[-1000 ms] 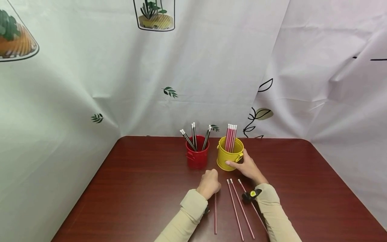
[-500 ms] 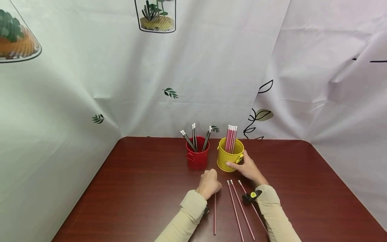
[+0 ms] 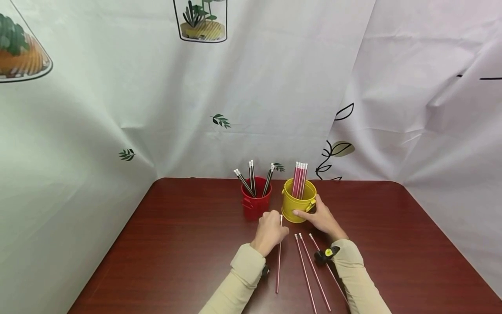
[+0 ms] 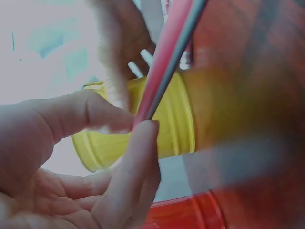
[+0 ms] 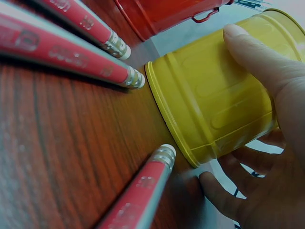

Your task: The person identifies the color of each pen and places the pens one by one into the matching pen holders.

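A pink pencil (image 3: 278,272) with a white eraser end is pinched between thumb and forefinger of my left hand (image 3: 269,233); the left wrist view shows this pinch on the pencil (image 4: 164,62) up close. My right hand (image 3: 323,219) holds the small yellow bucket (image 3: 292,209) from its right side, thumb on the near wall and fingers around the back. The bucket stands upright on the table with several pink pencils (image 3: 299,181) leaning inside. Three more pink pencils (image 3: 304,270) lie on the table in front of it, one partly under the right wrist.
A small red bucket (image 3: 256,210) stands left of the yellow one, holding several black pencils (image 3: 252,176). Both are near the back of the dark reddish-brown table (image 3: 176,244). A white printed cloth (image 3: 176,87) hangs behind and beside the table.
My left hand has risen slightly with the pink pencil; its eraser end now shows above the fingers and its lower end has shifted away from me. The right hand and yellow bucket stay put.
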A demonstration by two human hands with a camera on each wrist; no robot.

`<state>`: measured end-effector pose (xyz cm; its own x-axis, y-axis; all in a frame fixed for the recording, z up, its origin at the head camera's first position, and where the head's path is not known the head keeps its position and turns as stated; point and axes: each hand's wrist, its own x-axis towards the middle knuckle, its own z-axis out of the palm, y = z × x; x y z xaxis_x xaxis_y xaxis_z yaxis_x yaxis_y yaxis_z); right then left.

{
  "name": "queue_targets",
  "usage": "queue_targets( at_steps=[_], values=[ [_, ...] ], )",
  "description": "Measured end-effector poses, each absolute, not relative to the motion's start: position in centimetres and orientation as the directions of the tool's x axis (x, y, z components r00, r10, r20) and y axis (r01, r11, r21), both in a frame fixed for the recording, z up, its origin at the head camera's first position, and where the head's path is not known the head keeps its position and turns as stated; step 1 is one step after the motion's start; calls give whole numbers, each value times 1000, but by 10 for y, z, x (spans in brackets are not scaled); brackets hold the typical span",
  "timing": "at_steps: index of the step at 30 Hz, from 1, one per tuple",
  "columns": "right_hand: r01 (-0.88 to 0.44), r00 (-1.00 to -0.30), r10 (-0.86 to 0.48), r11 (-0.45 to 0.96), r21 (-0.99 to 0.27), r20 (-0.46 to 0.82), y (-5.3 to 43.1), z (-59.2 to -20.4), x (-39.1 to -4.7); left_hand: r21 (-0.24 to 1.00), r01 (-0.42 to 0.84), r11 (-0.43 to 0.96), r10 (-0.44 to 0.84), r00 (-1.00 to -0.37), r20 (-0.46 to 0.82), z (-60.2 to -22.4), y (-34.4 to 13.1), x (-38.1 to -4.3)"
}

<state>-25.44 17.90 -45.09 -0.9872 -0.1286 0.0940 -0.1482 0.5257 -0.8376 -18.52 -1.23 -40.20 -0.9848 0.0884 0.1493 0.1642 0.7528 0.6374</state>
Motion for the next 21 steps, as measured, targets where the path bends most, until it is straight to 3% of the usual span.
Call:
queue_targets(
  at_steps=[10, 21],
  values=[
    [-154, -986, -132, 527, -836, 98, 178, -451, -254, 629, 328, 705, 41, -904, 425, -383, -16, -183],
    [-146, -988, -128, 522, -841, 92, 178, -448, -253, 670, 447, 592, -99, -785, 611, -380, -19, -190]
  ],
)
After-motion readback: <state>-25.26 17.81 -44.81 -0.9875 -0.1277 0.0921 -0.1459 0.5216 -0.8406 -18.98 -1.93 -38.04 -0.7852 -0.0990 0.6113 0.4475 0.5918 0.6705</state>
